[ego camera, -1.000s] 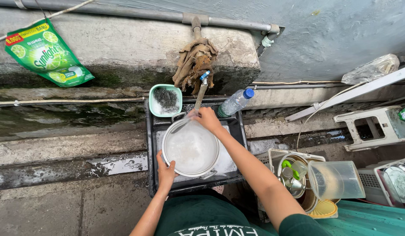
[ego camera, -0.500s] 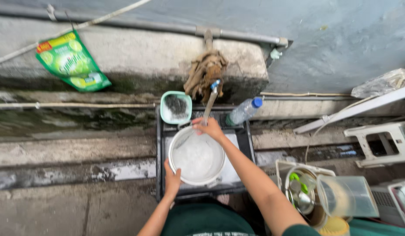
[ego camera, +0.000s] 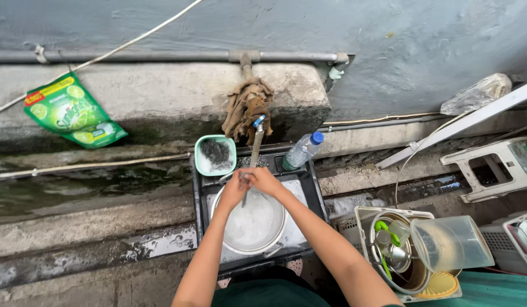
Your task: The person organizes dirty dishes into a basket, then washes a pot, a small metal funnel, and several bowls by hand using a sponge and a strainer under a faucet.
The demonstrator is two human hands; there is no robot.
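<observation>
Head view: rinsing at an outdoor tap [ego camera: 256,132], left hand [ego camera: 235,190] and right hand [ego camera: 264,181] pressed together under the thin stream, fingers curled inward and touching; impossible to tell whether anything is pinched between them. Hovering directly over a round metal basin [ego camera: 253,223] full of soapy white water, sitting inside a black plastic tray [ego camera: 312,187] on the wet concrete ground. Standing just behind the tray's left corner, a small mint-green tub [ego camera: 215,154] holding a dark scouring pad; leaning at the right corner, a clear plastic bottle [ego camera: 301,151] with a blue cap. Hanging over the pipe above the tap, a brown rag [ego camera: 246,108]. Lying against the ledge at far left, a green detergent pouch [ego camera: 73,111]. Waiting at lower right, a white crate [ego camera: 368,219] of washed utensils beside an overturned clear jug [ego camera: 450,243].
</observation>
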